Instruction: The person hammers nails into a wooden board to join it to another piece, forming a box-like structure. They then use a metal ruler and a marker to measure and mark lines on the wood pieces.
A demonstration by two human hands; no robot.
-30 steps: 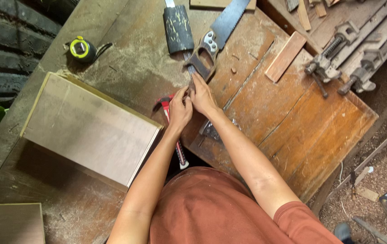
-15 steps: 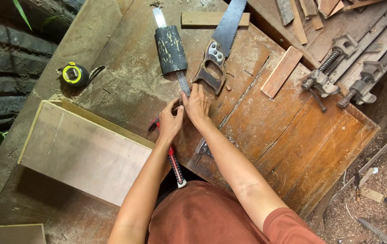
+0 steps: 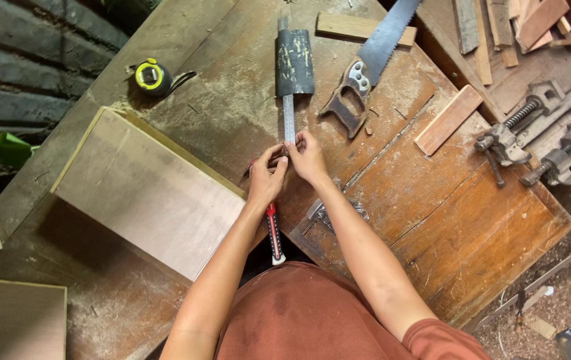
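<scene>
Both hands meet at mid-bench: left hand and right hand have fingers pinched together on something small; what it is cannot be made out. Fingertips touch the near end of a metal ruler, which runs under a black block. A red-handled tool lies below the left wrist, overhanging the bench edge. Plywood box sits just left; handsaw near right. Bare benchtop lies rightward.
</scene>
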